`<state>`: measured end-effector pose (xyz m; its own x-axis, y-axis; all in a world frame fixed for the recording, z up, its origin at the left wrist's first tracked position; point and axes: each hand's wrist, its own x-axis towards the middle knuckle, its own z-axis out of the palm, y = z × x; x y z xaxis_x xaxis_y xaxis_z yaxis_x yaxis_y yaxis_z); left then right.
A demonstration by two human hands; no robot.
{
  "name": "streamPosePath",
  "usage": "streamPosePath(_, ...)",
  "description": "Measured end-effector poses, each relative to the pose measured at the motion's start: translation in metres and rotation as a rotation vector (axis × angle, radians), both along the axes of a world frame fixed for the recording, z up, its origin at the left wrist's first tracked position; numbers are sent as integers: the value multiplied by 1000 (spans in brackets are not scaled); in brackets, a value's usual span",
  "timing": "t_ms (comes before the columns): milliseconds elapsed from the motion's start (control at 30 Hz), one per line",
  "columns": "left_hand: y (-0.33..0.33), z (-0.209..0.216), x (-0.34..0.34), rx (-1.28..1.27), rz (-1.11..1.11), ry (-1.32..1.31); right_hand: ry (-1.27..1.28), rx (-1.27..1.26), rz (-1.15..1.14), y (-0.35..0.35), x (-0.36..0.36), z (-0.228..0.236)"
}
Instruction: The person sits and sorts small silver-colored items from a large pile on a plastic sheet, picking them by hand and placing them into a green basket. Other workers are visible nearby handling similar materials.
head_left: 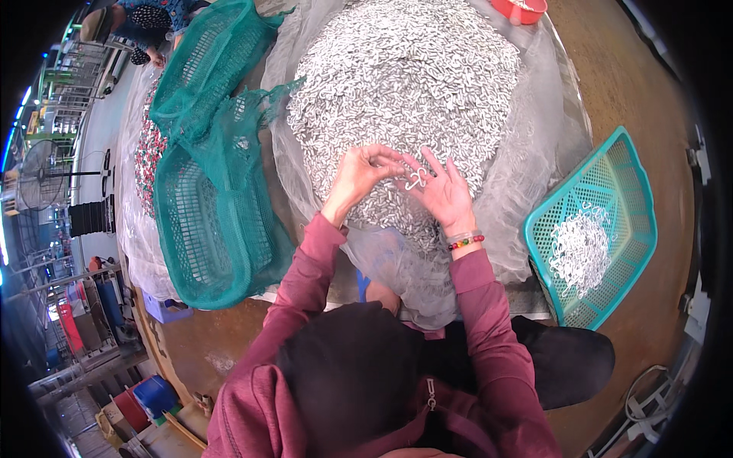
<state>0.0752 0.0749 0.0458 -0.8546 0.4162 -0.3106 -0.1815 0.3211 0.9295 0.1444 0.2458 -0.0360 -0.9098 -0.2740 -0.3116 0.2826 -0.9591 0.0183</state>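
Over the near part of a large heap of small white and grey pieces (405,84), my two hands meet. My left hand (359,180) is closed in a pinch, its fingertips close to the fingers of the other hand; what they grip is too small to make out. My right hand (444,197) is turned palm up with fingers partly spread. A few white S-shaped hooks (416,180) lie at its fingers, held there beside the left fingertips. Beaded bracelets (466,241) circle my right wrist.
At right stands a teal basket (641,221) with a pile of white hooks (582,252). Two green baskets (195,229) draped in netting stand at left. Sheer netting (527,175) lies under the heap. A red bowl (527,11) sits far right; another person (149,23) works far left.
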Motion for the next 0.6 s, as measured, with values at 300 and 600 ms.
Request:
streamPosePath(300,-5,2,-4,327,127,-99,63,201,215,-17,-7,7)
streamPosePath(600,0,-17,7,408,152,-187,27,287,83,-6,-2,2)
